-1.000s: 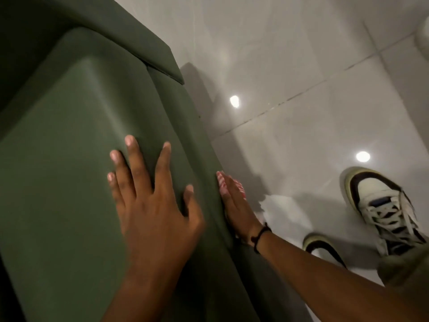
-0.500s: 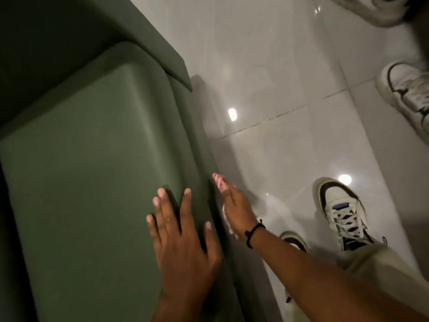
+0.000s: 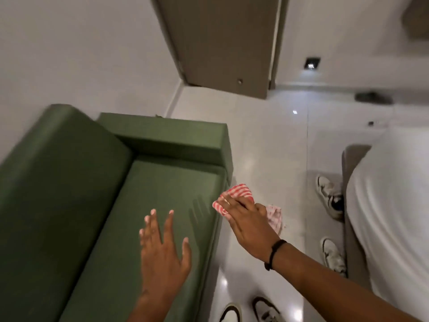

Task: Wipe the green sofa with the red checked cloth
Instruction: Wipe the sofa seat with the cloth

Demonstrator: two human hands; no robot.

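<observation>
The green sofa [image 3: 97, 205] fills the left half of the view, with its seat cushion, backrest and far armrest showing. My left hand [image 3: 162, 249] is spread flat over the seat cushion, fingers apart, holding nothing. My right hand [image 3: 246, 219] grips the red checked cloth [image 3: 236, 194] at the seat's front right edge. A loose end of the cloth hangs down past the hand over the floor.
Glossy white floor tiles [image 3: 267, 147] lie to the right of the sofa. My own shoes [image 3: 264, 310] stand close to the sofa front. Another person in a white top [image 3: 390, 217] sits at the right, their shoes [image 3: 329, 194] on the floor. A brown door [image 3: 222, 43] stands behind.
The view has lifted and now takes in the whole sofa end and the room. My right hand has risen from the sofa's front face to the seat edge, with the cloth now plainly showing.
</observation>
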